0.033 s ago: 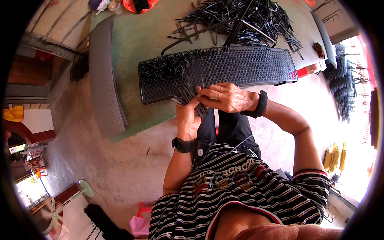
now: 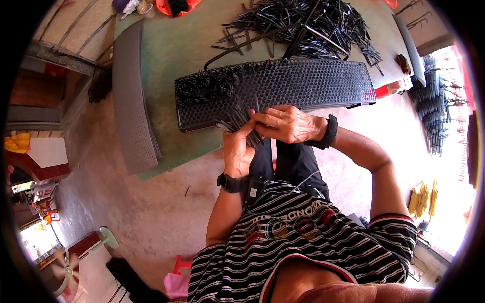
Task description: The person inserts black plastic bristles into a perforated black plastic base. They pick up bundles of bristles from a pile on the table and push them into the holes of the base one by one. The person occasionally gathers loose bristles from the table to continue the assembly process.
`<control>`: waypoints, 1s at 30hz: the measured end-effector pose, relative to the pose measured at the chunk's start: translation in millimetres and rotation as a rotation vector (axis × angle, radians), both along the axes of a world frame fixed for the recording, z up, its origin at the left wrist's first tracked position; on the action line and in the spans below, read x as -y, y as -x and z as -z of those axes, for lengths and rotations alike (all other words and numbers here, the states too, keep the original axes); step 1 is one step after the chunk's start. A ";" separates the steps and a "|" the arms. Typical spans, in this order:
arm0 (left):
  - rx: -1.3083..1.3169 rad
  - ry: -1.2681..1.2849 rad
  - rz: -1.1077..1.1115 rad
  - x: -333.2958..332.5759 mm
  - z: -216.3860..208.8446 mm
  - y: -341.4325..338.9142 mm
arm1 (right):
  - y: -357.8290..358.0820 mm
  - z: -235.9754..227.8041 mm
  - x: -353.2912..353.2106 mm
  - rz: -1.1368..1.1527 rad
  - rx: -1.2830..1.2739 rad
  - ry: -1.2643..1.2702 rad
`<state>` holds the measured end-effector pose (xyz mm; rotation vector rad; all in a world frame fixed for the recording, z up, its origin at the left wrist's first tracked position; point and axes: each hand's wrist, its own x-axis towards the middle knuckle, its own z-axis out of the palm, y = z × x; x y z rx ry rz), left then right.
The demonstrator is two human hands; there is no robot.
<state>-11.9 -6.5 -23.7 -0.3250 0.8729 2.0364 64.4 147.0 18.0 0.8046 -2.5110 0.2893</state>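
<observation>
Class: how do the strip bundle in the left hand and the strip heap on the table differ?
The strip bundle is small; the strip heap is far larger. The bundle runs roughly one way; the heap points many ways. The left hand holds the bundle; the heap lies on the table. Both are dark.

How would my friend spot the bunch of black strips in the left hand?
Start at the big green table, then the long black panel full of holes along its near edge. In front of the panel's left half, the left hand holds the bunch. Unlike the loose pile farther back, these strips are gathered together.
</observation>
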 end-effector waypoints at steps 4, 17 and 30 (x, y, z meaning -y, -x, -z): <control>-0.085 0.056 -0.045 -3.1 1.8 -3.6 | -5.1 10.4 -3.1 -0.073 0.031 -0.022; -0.151 0.170 0.060 3.7 -17.3 -2.9 | 52.5 3.2 -42.8 0.643 -0.032 0.830; -0.087 0.170 0.046 7.6 -11.0 2.2 | 65.9 15.8 -50.1 0.649 -0.003 0.486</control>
